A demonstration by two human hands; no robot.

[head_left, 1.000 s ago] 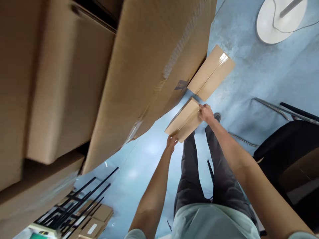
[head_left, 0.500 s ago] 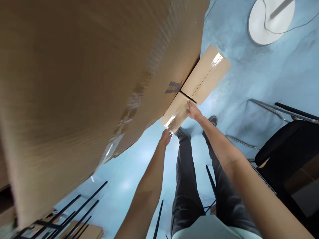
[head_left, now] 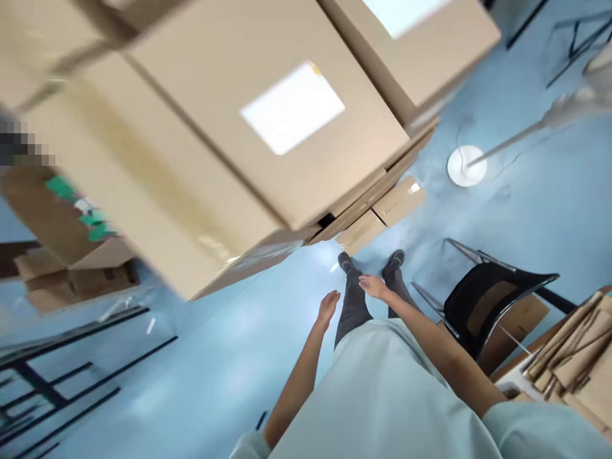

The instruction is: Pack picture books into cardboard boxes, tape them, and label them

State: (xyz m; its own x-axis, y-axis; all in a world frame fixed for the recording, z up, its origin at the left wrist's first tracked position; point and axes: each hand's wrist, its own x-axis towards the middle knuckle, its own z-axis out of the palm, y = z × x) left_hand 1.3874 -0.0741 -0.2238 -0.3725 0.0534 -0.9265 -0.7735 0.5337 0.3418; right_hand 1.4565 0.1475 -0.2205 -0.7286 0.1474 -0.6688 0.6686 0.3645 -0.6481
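My left hand (head_left: 328, 307) hangs in the air over the blue floor with nothing in it, its fingers loosely extended. In front of my trouser legs is my right hand (head_left: 373, 285), also holding nothing, with the fingers slightly bent and apart. Beyond my shoes, two small taped cardboard boxes lie end to end on the floor: the nearer box (head_left: 361, 231) and the farther box (head_left: 400, 200). Neither hand touches them. They sit against the foot of a stack of large cartons, where a big carton (head_left: 201, 127) bears a white label (head_left: 294, 108).
At the right stand a black chair (head_left: 478, 299) and a pile of flattened cardboard (head_left: 583, 357). A white round stand base (head_left: 459, 167) with a cable is farther off. Black metal bars (head_left: 86, 344) lie low at the left, near an open carton (head_left: 38, 210) with green items.
Both hands have come off the nearer small box and drawn back towards my body. My view has risen, showing the tops of the large cartons. The two small boxes remain end to end.
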